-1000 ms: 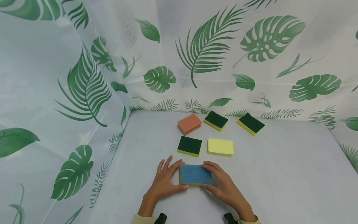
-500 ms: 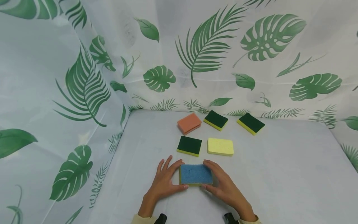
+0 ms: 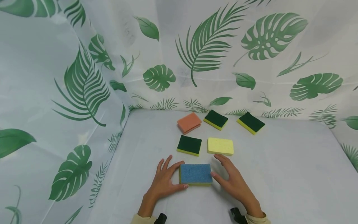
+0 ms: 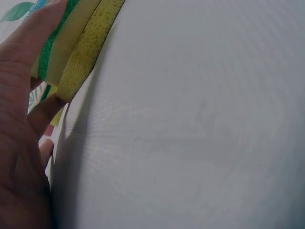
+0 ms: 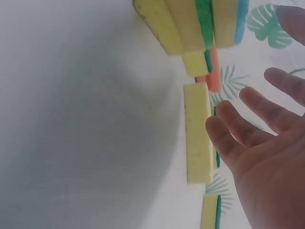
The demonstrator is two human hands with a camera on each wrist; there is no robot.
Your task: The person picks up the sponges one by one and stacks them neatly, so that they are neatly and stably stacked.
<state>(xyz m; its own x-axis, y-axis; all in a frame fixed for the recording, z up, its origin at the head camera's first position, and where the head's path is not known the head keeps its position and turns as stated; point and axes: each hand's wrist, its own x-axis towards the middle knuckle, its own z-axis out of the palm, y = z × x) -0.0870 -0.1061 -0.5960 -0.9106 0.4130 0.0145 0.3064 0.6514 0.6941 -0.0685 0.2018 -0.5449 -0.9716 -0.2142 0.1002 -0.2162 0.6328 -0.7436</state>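
Stack, blue on top, sits at lower centre of the head view; the left hand pinches its left end, the right hand is just beside, fingers apart, holding nothing. Left wrist view: stack gripped, upper left. Right wrist view: spread fingers at right, stack at top. Squaring it seems nearly done; next likely calls for gentle left release.

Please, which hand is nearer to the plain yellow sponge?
Right. The right hand has a fingertip close to the near edge of the plain yellow sponge; the left hand is farther left, holding the blue-topped stack.
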